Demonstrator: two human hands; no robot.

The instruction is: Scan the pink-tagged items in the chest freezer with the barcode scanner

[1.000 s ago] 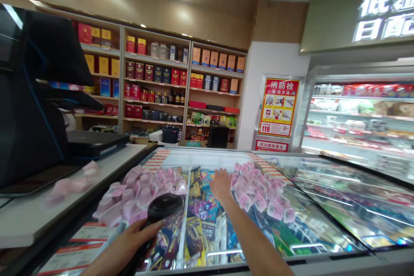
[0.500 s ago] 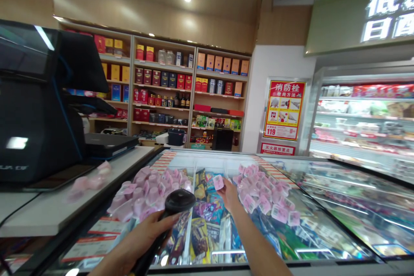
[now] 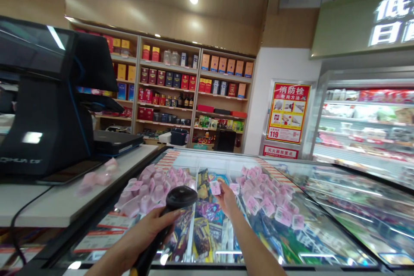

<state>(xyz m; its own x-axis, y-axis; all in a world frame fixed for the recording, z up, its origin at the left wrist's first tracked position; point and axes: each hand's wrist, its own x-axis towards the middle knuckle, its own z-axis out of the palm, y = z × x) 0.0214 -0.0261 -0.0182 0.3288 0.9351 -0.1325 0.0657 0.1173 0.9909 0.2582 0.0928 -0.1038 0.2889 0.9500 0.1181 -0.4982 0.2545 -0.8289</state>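
My left hand (image 3: 158, 226) is wrapped round the handle of a black barcode scanner (image 3: 181, 197), its head pointing toward the right. Between the fingers of my right hand (image 3: 226, 200) is a small pink cup (image 3: 215, 187) with a white label facing me. A pile of pink cups (image 3: 152, 187) lies on the freezer's glass top beyond the scanner, to the left. Another pile of labelled pink cups (image 3: 268, 198) spreads to the right of my right hand. Both hands are above the glass, apart from each other.
Under the glass of the chest freezer (image 3: 200, 152) lie coloured packets (image 3: 208, 233). A black checkout terminal (image 3: 48, 120) stands on the white counter (image 3: 42, 207) at the left, with several pink cups (image 3: 97, 177) beside it. Stocked shelves (image 3: 168, 68) line the back wall.
My right hand has shifted slightly left with the cup, nearer the scanner, and the label now faces me more squarely. The whole view has swung a little to the left.
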